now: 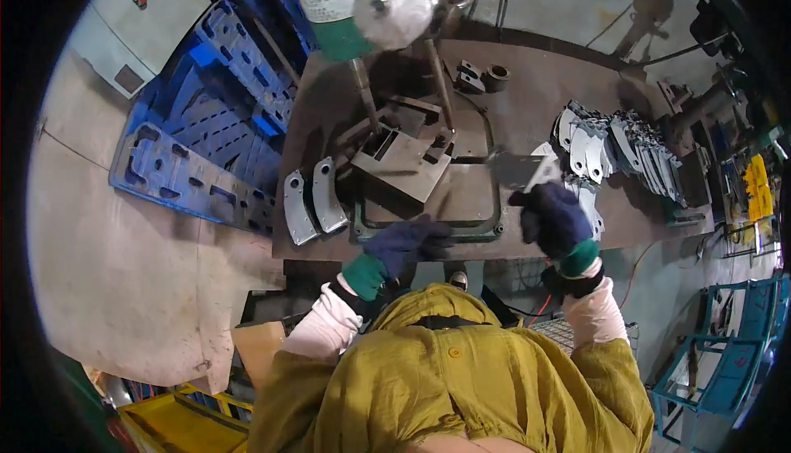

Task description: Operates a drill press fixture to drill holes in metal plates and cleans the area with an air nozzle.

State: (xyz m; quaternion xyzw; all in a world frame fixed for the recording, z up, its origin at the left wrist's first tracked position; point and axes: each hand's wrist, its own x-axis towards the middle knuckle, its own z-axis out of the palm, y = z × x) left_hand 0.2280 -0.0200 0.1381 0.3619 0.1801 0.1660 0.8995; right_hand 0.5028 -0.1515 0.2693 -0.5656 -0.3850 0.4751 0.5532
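fearing weak-grip drop, i clamp flat grey metal plate (514, 170) rightward of boxy grey steel block (401, 170), navy-gloved right hand (557, 218); navy-gloved left hand (405, 244) unclenched.

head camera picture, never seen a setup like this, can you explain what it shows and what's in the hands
It's one view, from a fisheye camera on the head of the person, looking down, so straight edges bend. The gloved right hand seems to hold a flat metal plate, blurred; the gloved left hand, by the front edge of the brown worktable, shows nothing held. On it sit a blocky metal fixture in the middle, two curved metal plates left of it, and a pile of curved metal pieces to the right.
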